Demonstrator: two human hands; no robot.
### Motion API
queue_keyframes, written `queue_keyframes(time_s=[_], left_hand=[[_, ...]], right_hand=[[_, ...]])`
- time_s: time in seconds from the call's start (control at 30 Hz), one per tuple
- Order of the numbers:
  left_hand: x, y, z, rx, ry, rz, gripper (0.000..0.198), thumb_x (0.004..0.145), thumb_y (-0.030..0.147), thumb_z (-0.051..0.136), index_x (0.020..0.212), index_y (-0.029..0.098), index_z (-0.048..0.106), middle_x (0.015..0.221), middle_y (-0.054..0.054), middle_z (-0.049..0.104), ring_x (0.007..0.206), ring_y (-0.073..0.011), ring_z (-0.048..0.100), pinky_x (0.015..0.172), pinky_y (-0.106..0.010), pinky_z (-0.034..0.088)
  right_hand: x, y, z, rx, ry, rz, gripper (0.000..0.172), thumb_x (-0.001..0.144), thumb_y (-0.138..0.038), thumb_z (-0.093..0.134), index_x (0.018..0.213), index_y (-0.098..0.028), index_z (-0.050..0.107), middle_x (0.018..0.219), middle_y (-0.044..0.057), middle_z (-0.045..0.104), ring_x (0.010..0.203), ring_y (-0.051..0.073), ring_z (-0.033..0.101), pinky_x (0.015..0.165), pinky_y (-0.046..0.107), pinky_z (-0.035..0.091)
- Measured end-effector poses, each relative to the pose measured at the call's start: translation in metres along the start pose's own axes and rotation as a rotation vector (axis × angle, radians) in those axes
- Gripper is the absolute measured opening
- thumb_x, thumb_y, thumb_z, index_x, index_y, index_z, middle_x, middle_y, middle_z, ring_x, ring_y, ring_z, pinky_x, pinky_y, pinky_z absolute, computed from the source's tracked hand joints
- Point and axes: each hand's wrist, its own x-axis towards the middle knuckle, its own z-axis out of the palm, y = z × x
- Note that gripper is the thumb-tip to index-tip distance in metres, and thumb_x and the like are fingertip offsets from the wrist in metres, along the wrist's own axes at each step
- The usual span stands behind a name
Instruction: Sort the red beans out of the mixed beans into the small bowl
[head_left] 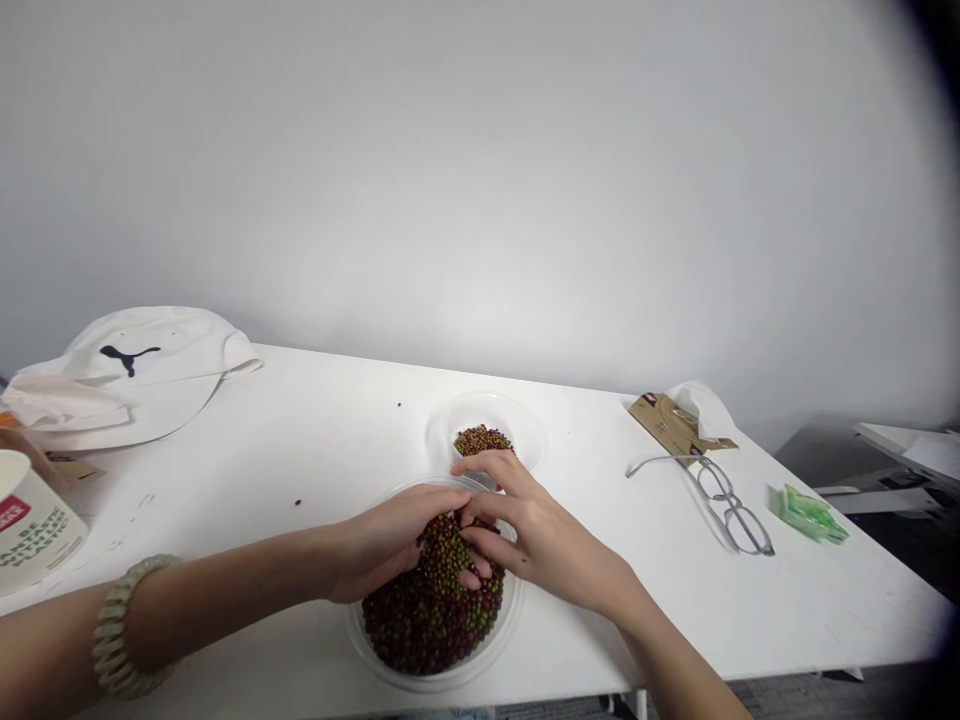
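A clear plastic bowl (pixel 390 670) at the table's near edge is heaped with red and green beans (pixel 420 615). My left hand (pixel 390 540), a pale bead bracelet on its wrist, rests on the heap with fingers curled into the beans. My right hand (pixel 525 535) lies over the bowl's far right side, fingers bent and pinching among the beans, fingertips meeting those of the left hand. Just behind stands a smaller clear bowl (pixel 517 415) with a small pile of the same beans (pixel 481 440).
A white cap (pixel 135 375) lies at the far left, with a paper cup (pixel 30 525) near it. To the right lie eyeglasses (pixel 727 505), a brown card packet with tissue (pixel 679 420) and a green packet (pixel 810 515). Two stray beans (pixel 298 502) dot the white table (pixel 787 600).
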Motion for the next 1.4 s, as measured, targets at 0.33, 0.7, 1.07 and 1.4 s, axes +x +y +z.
queue_keyframes(time_s=[0.33,0.7,1.07,1.4], left_hand=[[-0.0002,0.0006,0.0009,0.012,0.008,-0.009,0.029,0.081,0.031,0.034,0.078,0.014,0.057,0.08,-0.007,0.061,0.071,-0.014,0.055,0.081,-0.032,0.041],[-0.0018,0.0023,0.0025,0.017,0.021,-0.023,0.029,0.08,0.031,0.035,0.08,0.013,0.058,0.081,-0.007,0.062,0.07,-0.0134,0.055,0.08,-0.031,0.041],[-0.0008,0.0016,0.002,-0.01,0.005,-0.004,0.03,0.081,0.031,0.034,0.081,0.013,0.058,0.078,-0.006,0.06,0.073,-0.0148,0.055,0.081,-0.034,0.039],[-0.0005,0.0006,0.0011,-0.014,0.017,-0.012,0.032,0.081,0.031,0.034,0.083,0.013,0.06,0.072,-0.005,0.059,0.073,-0.0157,0.056,0.082,-0.035,0.04]], right_hand=[[0.0,0.0008,0.0015,-0.001,0.009,-0.006,0.009,0.079,-0.009,0.052,0.08,-0.017,0.056,0.117,0.005,0.043,0.11,0.02,0.038,0.091,0.036,0.038],[-0.0006,-0.0007,0.0,-0.009,0.001,0.012,0.009,0.08,-0.01,0.051,0.081,-0.017,0.056,0.118,0.005,0.043,0.109,0.02,0.04,0.091,0.036,0.039],[-0.001,0.0004,0.0008,-0.015,-0.003,0.007,0.008,0.081,-0.012,0.05,0.081,-0.017,0.056,0.119,0.006,0.042,0.11,0.02,0.04,0.091,0.036,0.039],[-0.0019,-0.0002,0.0003,-0.028,-0.005,0.011,0.008,0.082,-0.013,0.05,0.082,-0.017,0.057,0.12,0.005,0.042,0.11,0.018,0.04,0.093,0.034,0.038]])
